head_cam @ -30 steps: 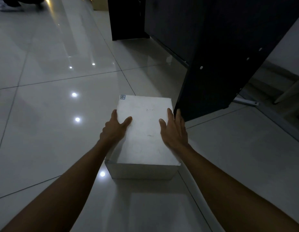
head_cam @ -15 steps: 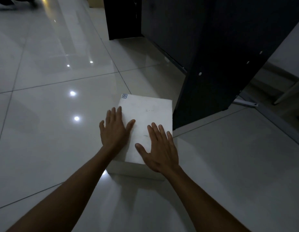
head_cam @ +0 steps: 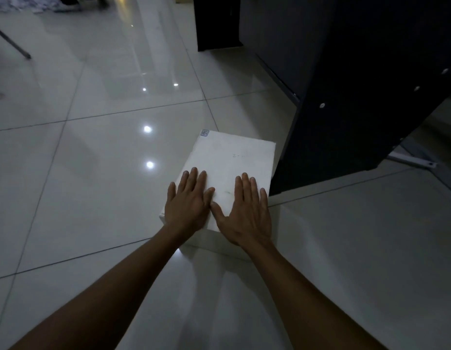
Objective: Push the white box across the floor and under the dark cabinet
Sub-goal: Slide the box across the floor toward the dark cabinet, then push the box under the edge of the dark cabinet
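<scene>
White box (head_cam: 232,168): flat on the glossy tiled floor (head_cam: 93,198), long side running away from the camera and angled slightly to the right; far right corner just beside the lower edge of the dark cabinet (head_cam: 358,97), not yet under it.
Box markings: small label (head_cam: 204,132) at the far left corner of the top face; faint handwriting near the far right, too small to read.
Left hand (head_cam: 187,205): palm down, flat on the near left part of the box top, fingers spread wide and pointing away; little finger hanging past the left edge; grasping nothing.
Right hand (head_cam: 247,213): palm down, flat on the near right part of the box top, fingers spread wide; heel over the near edge; thumb tip close to the left thumb, contact not clear; grasping nothing.
Forearms: both bare, reaching in from the bottom of the view and converging toward the box.
Dark cabinet: to the right of the box, side panel with pale round fasteners (head_cam: 321,105); shadowed gap beneath its near corner.
Second dark unit (head_cam: 214,24): farther back, standing on the floor, well apart from the box.
Floor: pale tiles with dark grout lines, bright light spots (head_cam: 147,129) reflected left of the box.
White strip (head_cam: 411,160): lying on the floor at the right, behind the cabinet's near corner.
Thin dark rod (head_cam: 12,42): slanting at the far left.
</scene>
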